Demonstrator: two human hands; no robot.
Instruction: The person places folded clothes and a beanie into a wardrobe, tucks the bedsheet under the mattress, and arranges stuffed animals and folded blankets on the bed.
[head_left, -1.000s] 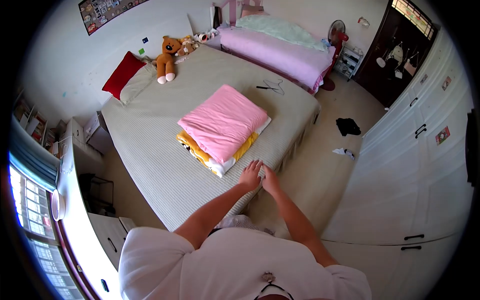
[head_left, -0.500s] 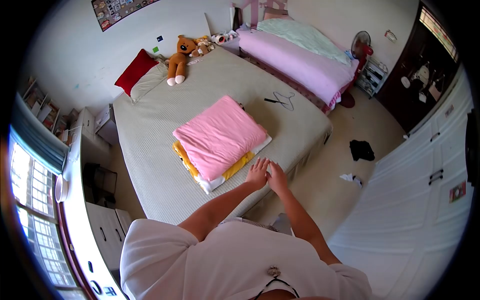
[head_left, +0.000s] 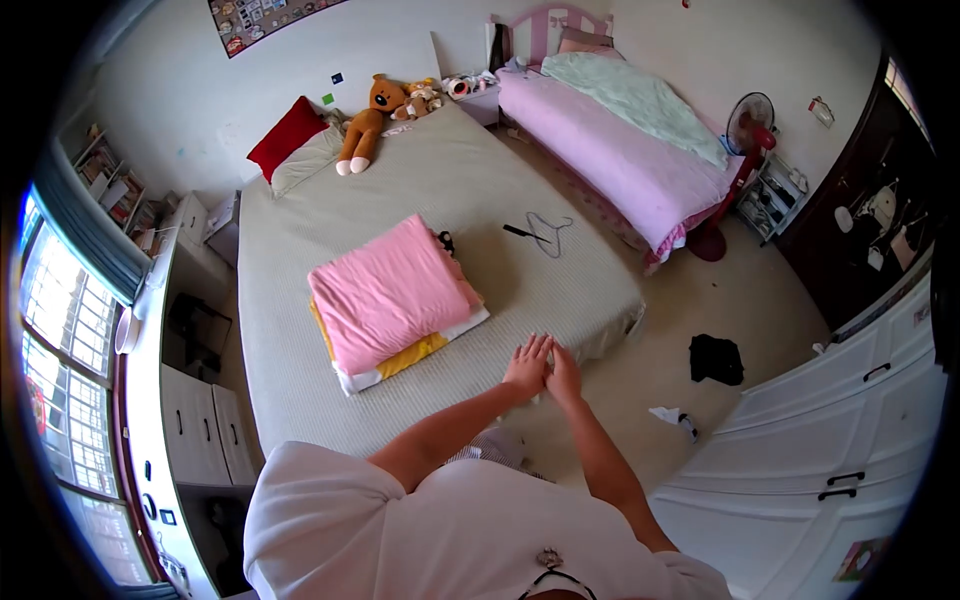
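L hand (head_left: 527, 367): fingers slightly apart
R hand (head_left: 563, 374): at L hand, finger spread unclear
Yellow cloth (head_left: 414, 351): mostly under pink bedding (head_left: 385, 290)
Poster (head_left: 262, 20): top cut off, illeg.

No readable text, labels, brands, numbers or signs from here. Wall board (head_left: 265, 20) carries small pictures, too small to make out. Book spines on the shelf (head_left: 108, 185): illegible. Sticker on the white wardrobe door (head_left: 862, 558): no legible lettering either.
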